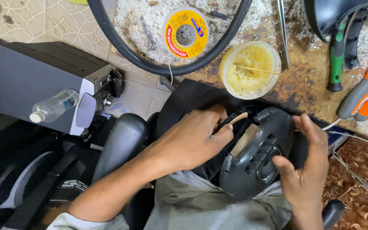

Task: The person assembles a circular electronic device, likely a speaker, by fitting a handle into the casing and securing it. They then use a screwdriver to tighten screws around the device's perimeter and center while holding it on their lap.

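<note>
A dark grey plastic appliance shell [258, 155], rounded and ribbed, rests on my lap against the bench edge. My left hand [192, 138] reaches into the gap between the shell and a black part behind it, fingers curled around the black edge. My right hand [305, 168] steadies the shell from the right side, thumb on its face and fingers spread over its upper rim. A tan inner piece [244, 139] shows in the opening.
A yellow tub of paste with a stick [250, 70], a solder spool [185, 32], tweezers [283, 34], a green-handled tool [335, 59] and an orange tool [365, 91] lie on the stained bench. A black cable loop [150, 64] crosses it. A bottle [54, 105] lies on a grey box at the left.
</note>
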